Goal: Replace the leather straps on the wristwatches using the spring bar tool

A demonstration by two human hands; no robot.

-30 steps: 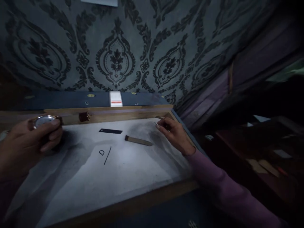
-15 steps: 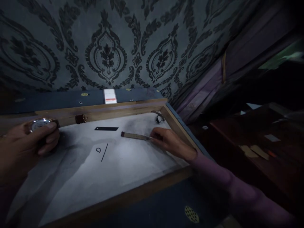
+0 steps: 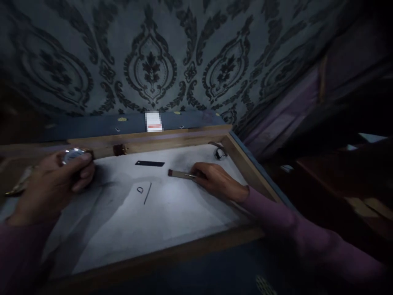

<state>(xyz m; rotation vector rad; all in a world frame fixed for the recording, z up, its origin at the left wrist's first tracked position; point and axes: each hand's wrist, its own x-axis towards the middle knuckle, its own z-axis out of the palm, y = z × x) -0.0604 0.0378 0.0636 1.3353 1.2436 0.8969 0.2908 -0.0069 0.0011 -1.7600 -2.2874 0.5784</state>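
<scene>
My left hand (image 3: 58, 186) is closed around a round-faced watch (image 3: 73, 155), dial up, thumb across its edge, above the left of the white sheet (image 3: 129, 235). On the sheet, my right hand (image 3: 216, 180) has its fingers pinched together over the right end of a flat watch strap (image 3: 177, 174), tan-grey with a dark red-brown tip. A thin pale glint shows at those fingertips; I cannot make out what it is. A black flat strip (image 3: 150, 163) with a small hole lies just beyond the strap.
A silver-coloured watch (image 3: 220, 153) rests in the far right corner of the shallow wooden-edged tray (image 3: 245, 157). By the back edge stands a brown, gold-trimmed rounded piece (image 3: 119, 150). A white card (image 3: 153, 121) is on the blue ledge. Patterned fabric (image 3: 150, 57) hangs behind.
My right hand has moved left along the strap, covering more of it. My left hand still holds the watch. The view has shifted left, so everything appears further right.
</scene>
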